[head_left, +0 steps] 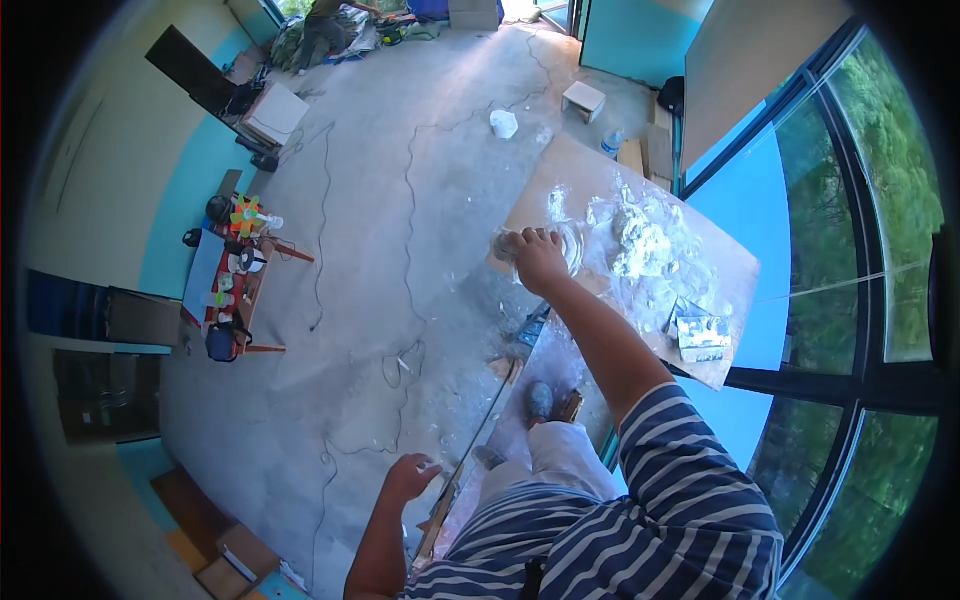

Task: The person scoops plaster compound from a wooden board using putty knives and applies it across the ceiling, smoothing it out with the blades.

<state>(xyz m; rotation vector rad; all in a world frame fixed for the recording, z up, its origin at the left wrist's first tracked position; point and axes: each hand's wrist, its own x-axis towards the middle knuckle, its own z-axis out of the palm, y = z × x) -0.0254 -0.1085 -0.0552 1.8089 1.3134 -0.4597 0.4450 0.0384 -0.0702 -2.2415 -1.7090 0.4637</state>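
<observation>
My right hand reaches forward over the left edge of a tan board. Its fingers are bent down on a greyish rounded thing, mostly hidden by the hand; its kind I cannot make out. Just right of the hand the board has white smears, and beyond them lies a lumpy heap of white plaster-like paste. Flat, wide-bladed scrapers smeared with white rest at the board's near right corner. Low at my left side hangs my left hand, fingers loosely apart, holding nothing.
I stand on a narrow plank beside the board. Cables trail across the concrete floor. A cluttered small table stands at left, a stool and a water bottle far right. Another person is at the far end. Windows line the right.
</observation>
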